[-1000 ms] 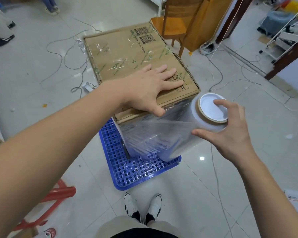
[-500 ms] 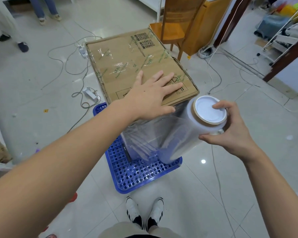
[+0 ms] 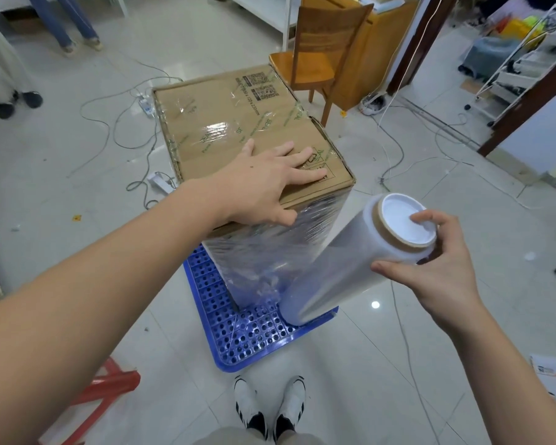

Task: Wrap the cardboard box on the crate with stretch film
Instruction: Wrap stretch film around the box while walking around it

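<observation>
cardboard box (image 3: 238, 123) sits on the blue perforated crate (image 3: 254, 335) on the tile floor, near side face already under stretch film (image 3: 270, 248). left hand (image 3: 264, 184) flat on the box top at the near edge, fingers spread, thumb hooked over the edge. right hand (image 3: 430, 268) grips the top end of the stretch film roll (image 3: 344, 261), roll tilted, lower end down on the crate by the box corner. wooden chair (image 3: 318, 56) behind the box, cables (image 3: 119, 123) loose on the floor.
</observation>
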Motion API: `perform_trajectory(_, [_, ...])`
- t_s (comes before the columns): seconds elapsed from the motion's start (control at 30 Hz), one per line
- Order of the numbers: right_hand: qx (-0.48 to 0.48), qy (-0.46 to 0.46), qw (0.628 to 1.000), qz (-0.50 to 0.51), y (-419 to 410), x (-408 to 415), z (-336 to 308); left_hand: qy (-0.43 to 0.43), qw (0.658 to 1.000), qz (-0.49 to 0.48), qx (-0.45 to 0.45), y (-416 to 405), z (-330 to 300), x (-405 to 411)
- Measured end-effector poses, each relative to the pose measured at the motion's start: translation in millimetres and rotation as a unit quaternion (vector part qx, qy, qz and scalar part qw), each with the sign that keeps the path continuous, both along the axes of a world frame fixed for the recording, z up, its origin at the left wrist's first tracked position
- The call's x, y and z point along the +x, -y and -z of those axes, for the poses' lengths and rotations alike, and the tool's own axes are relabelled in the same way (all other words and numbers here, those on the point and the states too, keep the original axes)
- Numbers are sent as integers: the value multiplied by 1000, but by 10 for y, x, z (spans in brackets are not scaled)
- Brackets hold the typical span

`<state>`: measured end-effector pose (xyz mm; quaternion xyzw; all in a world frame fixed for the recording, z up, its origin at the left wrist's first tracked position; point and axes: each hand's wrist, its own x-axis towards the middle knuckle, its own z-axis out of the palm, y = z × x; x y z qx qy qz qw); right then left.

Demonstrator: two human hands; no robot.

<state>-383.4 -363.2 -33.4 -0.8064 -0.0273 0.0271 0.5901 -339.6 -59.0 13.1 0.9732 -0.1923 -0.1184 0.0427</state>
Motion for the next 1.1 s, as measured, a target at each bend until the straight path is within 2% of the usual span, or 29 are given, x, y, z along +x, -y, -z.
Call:
perform_trajectory(0.53, [-71, 75, 995, 18, -90, 183, 27, -7, 999, 36, 27, -34, 21, -51])
perform_trajectory(0.7, [-110, 93, 990, 2, -57, 234, 92, -1, 999, 36, 1, -26, 64, -61])
perform_trajectory(0.97, [-246, 78, 961, -97, 239, 364, -60, 15, 997, -25, -72, 174, -9, -84])
perform_trajectory(1.1, [-263, 106, 934, -217, 399, 621, -100, 65, 993, -84, -57, 380, -4, 2])
